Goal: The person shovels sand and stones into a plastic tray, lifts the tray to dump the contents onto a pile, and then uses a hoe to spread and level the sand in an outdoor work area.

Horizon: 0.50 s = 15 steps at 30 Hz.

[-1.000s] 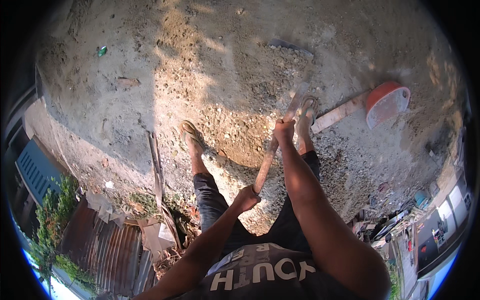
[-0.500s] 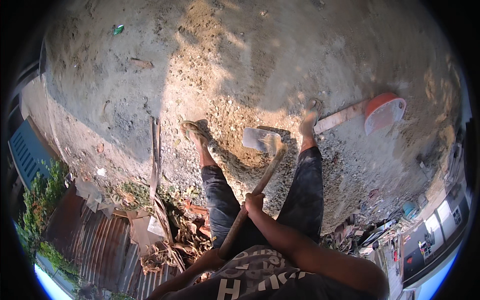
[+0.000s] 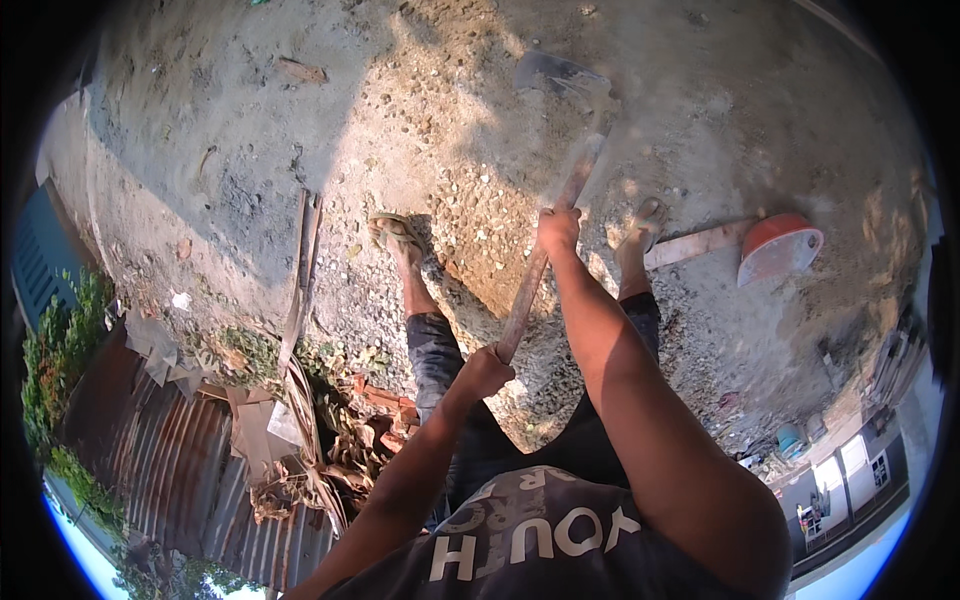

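Note:
I hold a hoe by its long wooden handle [image 3: 523, 300]. My left hand [image 3: 485, 370] is closed around the handle's near end, in front of my waist. Farther up the shaft, my right hand [image 3: 558, 228] grips it with the arm stretched out. The broad grey hoe blade [image 3: 562, 72] is out ahead of my feet, over the shaded ground, slightly blurred; whether it touches the dirt I cannot tell. Pebbly soil [image 3: 480, 235] lies between my sandalled feet, with a shallow hollow near the handle.
Beside my right foot lies a wooden board [image 3: 700, 243], its far end at a red basin [image 3: 780, 248]. Thin wooden strips [image 3: 302, 260] lie to the left. Rusty corrugated sheets [image 3: 190, 450], dry leaves [image 3: 350, 430] and cardboard [image 3: 255, 430] are at the lower left.
The hoe blade has moved from between my feet to farther ahead and slightly right. Both hands have moved forward with the handle, and my arms are more extended.

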Available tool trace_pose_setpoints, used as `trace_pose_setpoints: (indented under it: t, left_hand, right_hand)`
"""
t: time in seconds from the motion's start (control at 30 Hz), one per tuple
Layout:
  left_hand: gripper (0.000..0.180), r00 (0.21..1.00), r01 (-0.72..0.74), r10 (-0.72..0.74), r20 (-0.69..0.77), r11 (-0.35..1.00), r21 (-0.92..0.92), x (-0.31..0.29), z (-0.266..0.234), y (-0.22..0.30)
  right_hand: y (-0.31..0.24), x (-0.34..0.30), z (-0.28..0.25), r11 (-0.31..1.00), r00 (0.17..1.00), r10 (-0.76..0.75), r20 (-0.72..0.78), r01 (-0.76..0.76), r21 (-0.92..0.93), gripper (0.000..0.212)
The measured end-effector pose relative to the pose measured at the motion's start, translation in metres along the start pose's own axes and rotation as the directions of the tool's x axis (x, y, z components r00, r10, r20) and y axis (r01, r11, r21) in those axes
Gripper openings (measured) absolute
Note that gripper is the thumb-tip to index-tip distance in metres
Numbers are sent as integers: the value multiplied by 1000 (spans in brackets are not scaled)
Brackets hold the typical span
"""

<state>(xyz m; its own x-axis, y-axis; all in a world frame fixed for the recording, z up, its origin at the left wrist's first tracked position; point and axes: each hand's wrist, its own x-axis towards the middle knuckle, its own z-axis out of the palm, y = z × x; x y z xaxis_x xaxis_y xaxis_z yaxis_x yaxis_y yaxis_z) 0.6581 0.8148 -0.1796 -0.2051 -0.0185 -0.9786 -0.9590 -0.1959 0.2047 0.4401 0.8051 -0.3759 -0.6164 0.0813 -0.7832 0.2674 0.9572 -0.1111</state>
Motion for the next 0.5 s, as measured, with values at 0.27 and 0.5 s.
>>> trace_pose_setpoints:
  t: [0.27,0.5]
  left_hand:
    - [22,792,501,-432,431,864,-54,-218,-23,-116]
    - [27,780,515,-376,501,840,-172,-293,-37,-97]
  right_hand:
    - [184,-242,94,832,761,425,489,-541,118,53]
    - [146,-312,44,911,867,335,369,-397,108,43]
